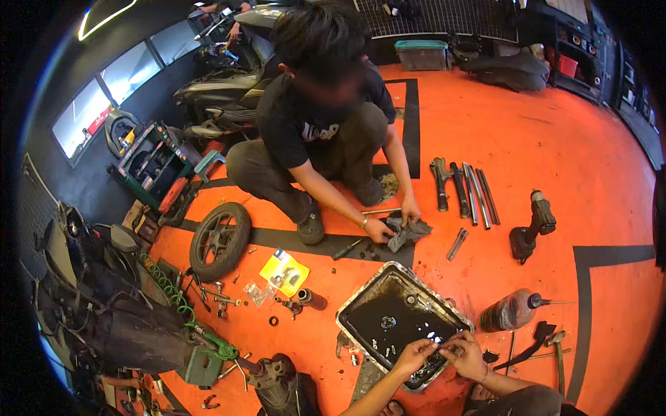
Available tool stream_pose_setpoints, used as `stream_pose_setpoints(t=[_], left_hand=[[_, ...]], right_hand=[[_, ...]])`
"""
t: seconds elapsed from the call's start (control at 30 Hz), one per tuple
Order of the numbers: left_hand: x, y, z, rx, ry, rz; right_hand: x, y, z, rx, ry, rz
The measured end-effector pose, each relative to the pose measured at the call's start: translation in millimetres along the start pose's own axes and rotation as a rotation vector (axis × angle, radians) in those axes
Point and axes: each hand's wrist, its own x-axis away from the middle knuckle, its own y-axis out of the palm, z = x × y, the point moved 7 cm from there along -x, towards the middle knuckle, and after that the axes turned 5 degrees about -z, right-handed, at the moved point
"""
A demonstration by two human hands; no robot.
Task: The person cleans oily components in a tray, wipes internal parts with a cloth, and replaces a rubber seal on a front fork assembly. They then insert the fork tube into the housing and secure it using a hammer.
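Left hand [416, 356] and right hand [465, 355] — bare, fingers curled, fingertips brought close together; whether a small part is pinched there cannot be told.
Rectangular metal drain tray [434, 293], rim grimy: directly below both hands, extending beyond them.
Dark oil [378, 303]: pooled in the tray, beyond the left hand, small parts lying in it.
Squeeze bottle [508, 312], thin spout, dark contents: lying just right of the right hand.
Hammer [558, 355]: farther right of that hand.
Cordless power tool [533, 229]: beyond the bottle.
Spoked wheel [196, 256] with tyre: well left of and beyond the left hand.
Grey rag [406, 236]: past the tray, handled by a squatting co-worker [305, 128].
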Motion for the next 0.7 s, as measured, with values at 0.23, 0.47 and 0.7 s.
stream_pose_setpoints(t=[0.23, 0.47, 0.7], left_hand=[[1.9, 5.6, 1.5, -0.038, 0.035, -0.009], [16.2, 11.5, 9.6, 0.054, 0.079, -0.007], [19.0, 3.8, 12.1, 0.193, -0.172, 0.057]], right_hand=[[0.2, -3.8, 2.1, 0.033, 0.022, 0.068], [7.7, -1.2, -5.8, 0.052, 0.014, 0.061], [5.3, 2.2, 18.2, -0.116, 0.025, 0.083]])
